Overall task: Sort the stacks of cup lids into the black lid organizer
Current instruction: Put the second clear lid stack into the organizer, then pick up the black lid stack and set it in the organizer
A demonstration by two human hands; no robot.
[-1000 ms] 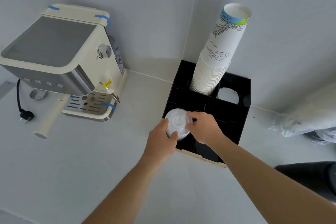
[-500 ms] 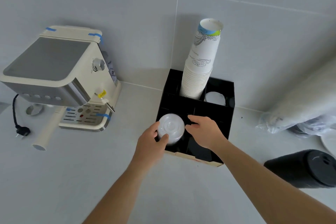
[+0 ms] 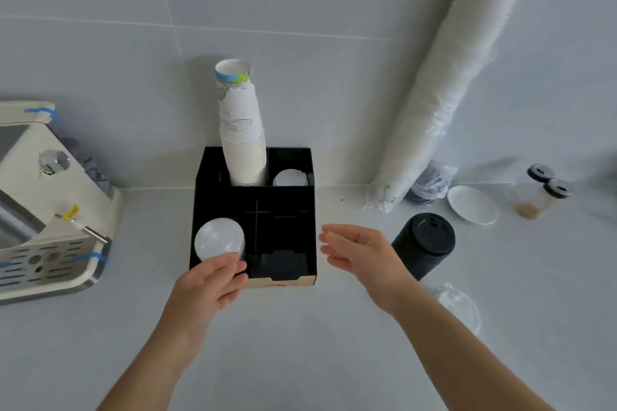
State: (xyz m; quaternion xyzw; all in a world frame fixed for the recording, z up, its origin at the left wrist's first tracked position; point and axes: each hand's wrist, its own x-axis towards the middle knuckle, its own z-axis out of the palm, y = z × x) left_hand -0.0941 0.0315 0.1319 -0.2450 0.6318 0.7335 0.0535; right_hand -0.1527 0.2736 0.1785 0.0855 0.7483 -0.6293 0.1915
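Observation:
The black lid organizer (image 3: 302, 207) stands on the counter against the wall. A stack of clear lids (image 3: 218, 238) sits in its front-left compartment. My left hand (image 3: 207, 284) is at that compartment's near edge, fingertips against the stack's near side, not wrapped around it. My right hand (image 3: 360, 253) hovers open and empty just right of the organizer. Beside it a stack of black lids (image 3: 424, 243) lies on its side on the counter. A low black stack (image 3: 278, 264) fills the front-right compartment, and white lids (image 3: 289, 178) sit in the back-right one.
A tall stack of paper cups (image 3: 242, 130) rises from the organizer's back-left slot. A coffee machine (image 3: 40, 210) stands at the left. A bagged cup sleeve (image 3: 444, 90) leans on the wall; a white saucer (image 3: 472, 203), two jars (image 3: 541, 190) and a clear lid (image 3: 457, 307) lie at the right.
My right hand has let go of the clear lid stack and moved right, off the organizer. My left hand slid down to the stack's near side. The view has swung right.

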